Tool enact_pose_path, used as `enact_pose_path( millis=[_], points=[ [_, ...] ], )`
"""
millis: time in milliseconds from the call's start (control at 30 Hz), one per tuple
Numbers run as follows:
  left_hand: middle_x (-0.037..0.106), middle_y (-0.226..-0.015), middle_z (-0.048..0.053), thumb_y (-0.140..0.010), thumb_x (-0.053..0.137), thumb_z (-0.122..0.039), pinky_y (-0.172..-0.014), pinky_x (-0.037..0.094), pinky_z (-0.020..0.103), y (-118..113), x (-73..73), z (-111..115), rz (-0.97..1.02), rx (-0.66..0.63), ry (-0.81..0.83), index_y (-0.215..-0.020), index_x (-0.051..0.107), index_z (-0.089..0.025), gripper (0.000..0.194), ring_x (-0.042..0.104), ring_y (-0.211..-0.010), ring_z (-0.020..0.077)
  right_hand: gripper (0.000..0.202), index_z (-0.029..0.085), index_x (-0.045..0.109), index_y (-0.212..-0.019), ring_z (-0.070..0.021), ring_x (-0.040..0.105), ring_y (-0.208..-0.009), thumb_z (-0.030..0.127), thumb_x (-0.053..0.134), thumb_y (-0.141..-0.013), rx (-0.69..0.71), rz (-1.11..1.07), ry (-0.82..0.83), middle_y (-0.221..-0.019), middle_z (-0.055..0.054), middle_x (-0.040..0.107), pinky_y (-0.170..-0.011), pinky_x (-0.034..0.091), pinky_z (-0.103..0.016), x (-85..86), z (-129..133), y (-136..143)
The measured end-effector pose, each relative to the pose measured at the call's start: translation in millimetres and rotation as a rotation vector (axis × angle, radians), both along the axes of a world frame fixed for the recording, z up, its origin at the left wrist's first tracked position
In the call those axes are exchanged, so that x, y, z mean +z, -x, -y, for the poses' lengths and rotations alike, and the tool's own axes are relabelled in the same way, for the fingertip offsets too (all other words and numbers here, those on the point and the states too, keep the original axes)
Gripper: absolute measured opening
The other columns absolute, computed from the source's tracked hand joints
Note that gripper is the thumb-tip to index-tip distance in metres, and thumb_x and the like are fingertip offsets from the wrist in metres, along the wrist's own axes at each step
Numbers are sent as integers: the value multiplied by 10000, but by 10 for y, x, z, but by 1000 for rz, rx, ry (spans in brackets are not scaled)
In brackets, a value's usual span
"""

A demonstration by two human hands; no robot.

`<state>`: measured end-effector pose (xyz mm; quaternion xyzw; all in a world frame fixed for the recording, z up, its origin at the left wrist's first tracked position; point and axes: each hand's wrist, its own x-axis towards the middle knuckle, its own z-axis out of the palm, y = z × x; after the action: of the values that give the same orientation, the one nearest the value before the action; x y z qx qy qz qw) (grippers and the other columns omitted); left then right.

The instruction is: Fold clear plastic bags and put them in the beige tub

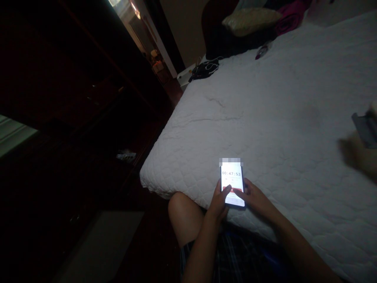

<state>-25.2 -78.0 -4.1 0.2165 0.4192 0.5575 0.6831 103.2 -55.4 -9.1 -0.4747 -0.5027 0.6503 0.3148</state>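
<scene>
Both hands hold a smartphone [232,179] upright over the near edge of the bed. Its lit screen reads 00:47:53, with a red button low on it and a blurred patch across the top. My left hand [218,201] wraps the phone's left side, its thumb over the red button. From the other side my right hand [253,196] grips the phone, and its thumb also reaches across the lower screen. The fingers behind the phone are mostly hidden.
A bed with a white quilted cover [265,110] fills the middle and right. At its far end lie a pillow [251,20], a magenta cloth [290,17] and dark cables [206,68]. Another person's blurred arm [357,153] with a dark grey object [365,127] shows at the right edge.
</scene>
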Motion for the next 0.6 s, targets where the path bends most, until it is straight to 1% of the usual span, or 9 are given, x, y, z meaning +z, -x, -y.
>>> enact_pose_path(
  millis=[133, 233, 400, 500, 600],
  points=[
    [656, -1035, 100, -678, 725, -318, -849, 453, 346, -8, 14, -2, -10, 5, 10, -1126, 527, -153, 517, 634, -918, 230, 454, 180, 452, -1150, -241, 674, -788, 425, 562, -784, -3, 4, -11, -1011, -127, 672, -679, 544, -369, -1, 4, 1],
    [653, -1044, 107, -664, 728, -324, -855, 449, 354, -7, 12, -7, -9, 10, 18, -1131, 526, -150, 538, 631, -927, 240, 458, 175, 467, -1150, -249, 674, -782, 415, 570, -774, -12, 24, -8, -987, -127, 680, -681, 543, -381, 27, 4, 1],
    [661, -1021, 101, -654, 702, -250, -846, 454, 356, 5, 9, -9, 14, -6, 12, -1129, 527, -144, 517, 633, -923, 242, 469, 173, 485, -1143, -242, 675, -762, 421, 571, -754, -16, 38, 7, -998, -127, 679, -643, 537, -367, 118, 6, 0],
    [657, -1046, 97, -661, 679, -230, -873, 449, 360, 6, 9, -13, 57, -4, 2, -1141, 524, -146, 511, 625, -959, 244, 431, 182, 499, -1114, -230, 674, -754, 456, 528, -783, -29, 60, 5, -928, -99, 693, -633, 528, -354, 162, 7, -5],
    [652, -1070, 101, -688, 668, -281, -904, 439, 371, 1, -2, -23, 111, 13, 16, -1147, 525, -145, 499, 620, -979, 244, 442, 172, 501, -1105, -224, 672, -732, 499, 481, -808, -23, 25, 23, -823, -74, 698, -622, 519, -349, 183, 9, -4]
  ],
)
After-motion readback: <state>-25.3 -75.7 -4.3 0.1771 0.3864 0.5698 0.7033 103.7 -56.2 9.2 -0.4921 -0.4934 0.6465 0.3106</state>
